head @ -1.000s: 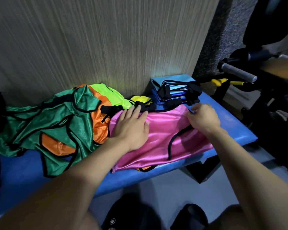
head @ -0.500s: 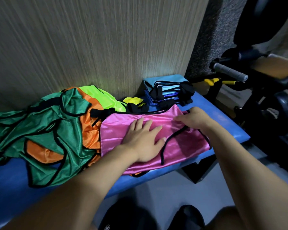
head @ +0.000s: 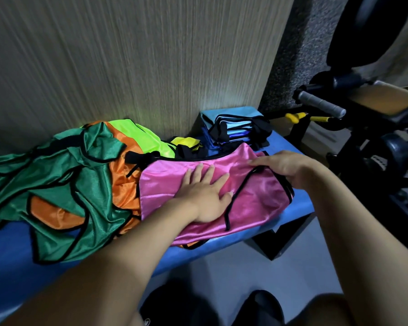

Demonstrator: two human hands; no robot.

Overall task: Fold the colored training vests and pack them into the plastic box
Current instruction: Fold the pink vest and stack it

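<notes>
The blue tabletop (head: pixel 290 209) carries everything, and a loose heap of unfolded vests, green vest (head: pixel 64 184) over orange vest (head: pixel 125 182) with a lime vest (head: pixel 139 135) behind, lies well to the left of the grip, probably waiting its turn. The pink vest (head: pixel 257 201) is spread flat directly under both hands, at the tabletop's near right part, so it seems to be the one being folded. The left hand (head: pixel 205 196) rests palm down on its middle with fingers straight and spread, which looks meant to pin and smooth the slippery cloth. The right hand (head: pixel 290 168) lies over the vest's far right edge, fingers bent down onto the cloth near the black trim; whether it pinches the fabric I cannot tell. Beyond the right hand, near the wall, stands a stack of folded vests (head: pixel 236 130) in blues. The plastic box is not in view.
</notes>
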